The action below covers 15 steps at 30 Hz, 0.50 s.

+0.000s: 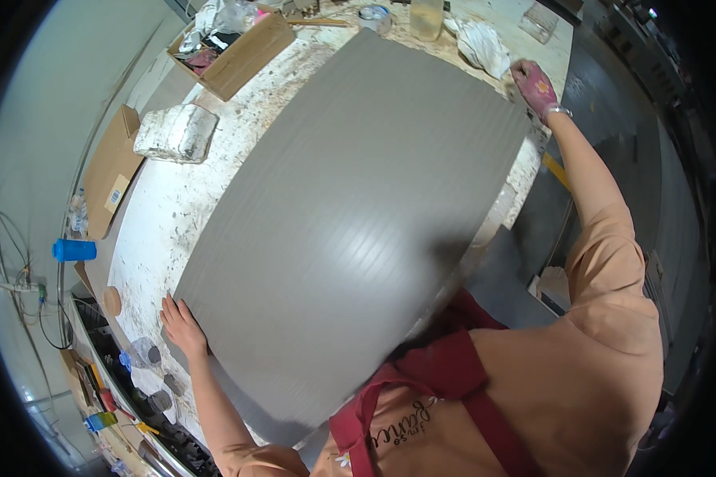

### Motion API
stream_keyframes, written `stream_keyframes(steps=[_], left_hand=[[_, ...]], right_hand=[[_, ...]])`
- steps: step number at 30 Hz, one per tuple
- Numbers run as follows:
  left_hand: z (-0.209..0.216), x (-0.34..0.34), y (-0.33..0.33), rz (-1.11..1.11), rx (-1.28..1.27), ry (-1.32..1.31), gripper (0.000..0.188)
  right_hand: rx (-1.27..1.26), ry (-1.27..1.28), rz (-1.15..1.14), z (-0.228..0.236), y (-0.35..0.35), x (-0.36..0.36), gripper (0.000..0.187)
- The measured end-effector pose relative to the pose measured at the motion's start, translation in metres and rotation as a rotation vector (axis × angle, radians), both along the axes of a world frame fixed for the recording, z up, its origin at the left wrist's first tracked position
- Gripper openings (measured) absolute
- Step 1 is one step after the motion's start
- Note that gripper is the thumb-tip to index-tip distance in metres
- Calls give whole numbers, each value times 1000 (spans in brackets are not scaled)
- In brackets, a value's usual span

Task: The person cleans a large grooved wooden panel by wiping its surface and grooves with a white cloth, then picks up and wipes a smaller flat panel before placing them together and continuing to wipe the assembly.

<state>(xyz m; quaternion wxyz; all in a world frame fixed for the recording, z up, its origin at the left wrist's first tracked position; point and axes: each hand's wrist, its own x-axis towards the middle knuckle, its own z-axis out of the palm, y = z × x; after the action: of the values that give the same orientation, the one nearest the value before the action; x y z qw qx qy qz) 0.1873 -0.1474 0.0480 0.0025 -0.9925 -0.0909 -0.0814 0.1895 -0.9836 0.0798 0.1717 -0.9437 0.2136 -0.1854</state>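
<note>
A large grey panel with faint lengthwise stripes point(350, 215) lies across the worktable in front of me, its near edge close to my body. My left hand point(183, 327), bare, rests at the panel's left edge with its fingers stretched out. At the panel's far right corner is my right hand point(535, 86), in a pink glove with a flower pattern. Its fingers are curled closed, and whatever they may hold is hidden. Just left of that hand sits a crumpled white cloth point(484, 49).
The stained white worktable point(155, 215) carries an open cardboard box of odds and ends point(250, 60), a white wrapped block point(177, 133), a blue cup point(75, 250), a tape roll point(112, 301) and a yellowish container point(426, 20). A clear plastic bottle point(143, 351) stands left of my left hand.
</note>
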Motion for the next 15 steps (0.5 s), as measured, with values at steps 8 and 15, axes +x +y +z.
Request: stream_keyframes(steps=[8, 15], left_hand=[[11, -16, -92, -256, 9, -192, 50], [4, -21, -192, -25, -42, -3, 56]], right_hand=[[5, 86, -29, -29, -49, 60, 72], [-162, 220, 115, -69, -95, 80, 41]])
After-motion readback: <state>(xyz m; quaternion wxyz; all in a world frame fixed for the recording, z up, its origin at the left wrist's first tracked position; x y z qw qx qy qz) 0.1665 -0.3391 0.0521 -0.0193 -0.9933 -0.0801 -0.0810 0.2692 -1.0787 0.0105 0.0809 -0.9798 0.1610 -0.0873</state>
